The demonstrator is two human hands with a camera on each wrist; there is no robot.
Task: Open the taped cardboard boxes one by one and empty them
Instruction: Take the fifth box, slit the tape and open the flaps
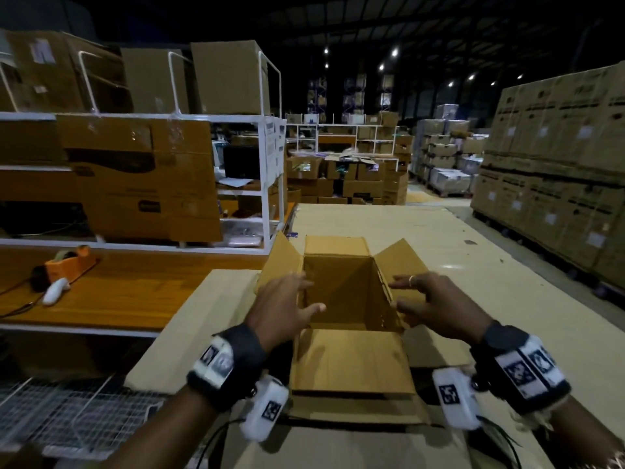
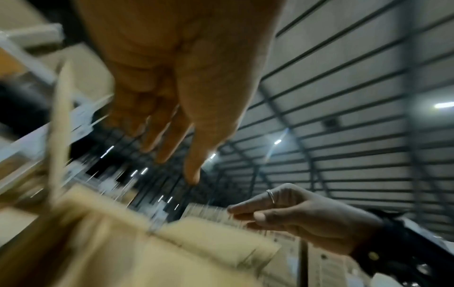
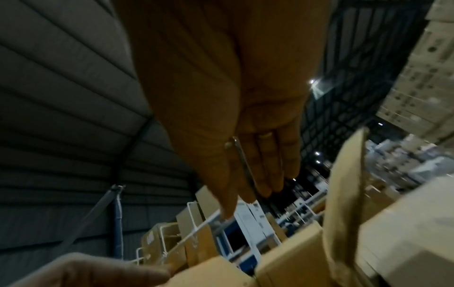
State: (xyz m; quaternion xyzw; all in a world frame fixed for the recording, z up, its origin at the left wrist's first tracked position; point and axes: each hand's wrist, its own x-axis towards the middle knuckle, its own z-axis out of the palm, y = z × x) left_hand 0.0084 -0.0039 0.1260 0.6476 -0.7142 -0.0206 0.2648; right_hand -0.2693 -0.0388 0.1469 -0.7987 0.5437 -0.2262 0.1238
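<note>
An open brown cardboard box (image 1: 351,360) stands in front of me on flat cardboard sheets, all its flaps folded out. What I see of its inside is bare. My left hand (image 1: 297,296) hovers over the box's left rim, fingers spread and straight, holding nothing. My right hand (image 1: 406,296), with a ring on one finger, reaches over the right rim by the right flap, fingers straight. The left wrist view shows the left hand (image 2: 172,136) above the blurred box (image 2: 172,252), with the right hand (image 2: 282,211) opposite. In the right wrist view a thin dark line that I cannot identify runs along the right hand (image 3: 245,165).
A wooden bench (image 1: 118,299) at left carries an orange tape dispenser (image 1: 69,262) and a white handheld device (image 1: 55,291). Behind it stands a white rack (image 1: 270,164) full of cartons. A tall wall of stacked cartons (image 1: 558,164) lines the right. A wire grid (image 1: 67,411) lies lower left.
</note>
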